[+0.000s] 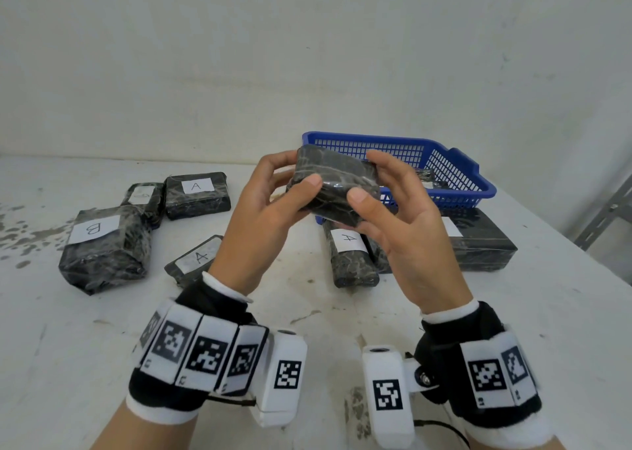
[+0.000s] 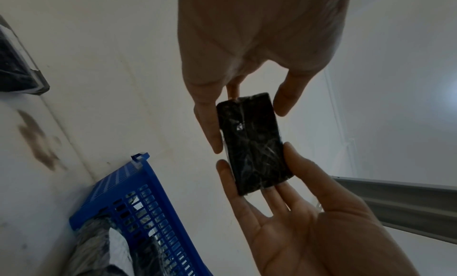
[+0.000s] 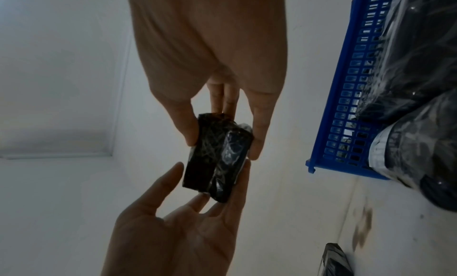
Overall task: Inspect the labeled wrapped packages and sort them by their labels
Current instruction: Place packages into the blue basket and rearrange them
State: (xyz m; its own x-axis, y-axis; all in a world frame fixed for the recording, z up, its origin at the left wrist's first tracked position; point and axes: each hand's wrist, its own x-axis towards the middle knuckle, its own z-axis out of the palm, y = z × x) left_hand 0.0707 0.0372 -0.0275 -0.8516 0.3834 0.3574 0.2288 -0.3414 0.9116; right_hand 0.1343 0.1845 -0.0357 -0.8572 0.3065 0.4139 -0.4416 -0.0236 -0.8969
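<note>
Both hands, left point(image 1: 270, 196) and right point(image 1: 393, 210), pinch the wrapped package point(image 1: 337, 184) held crosswise between them, no label showing, blue basket point(image 1: 455, 176) just behind.

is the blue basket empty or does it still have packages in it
Not empty. The blue basket holds dark wrapped packages, seen through its mesh wall in both wrist views. Their labels cannot be read.

head view downward; wrist views close, upward
</note>
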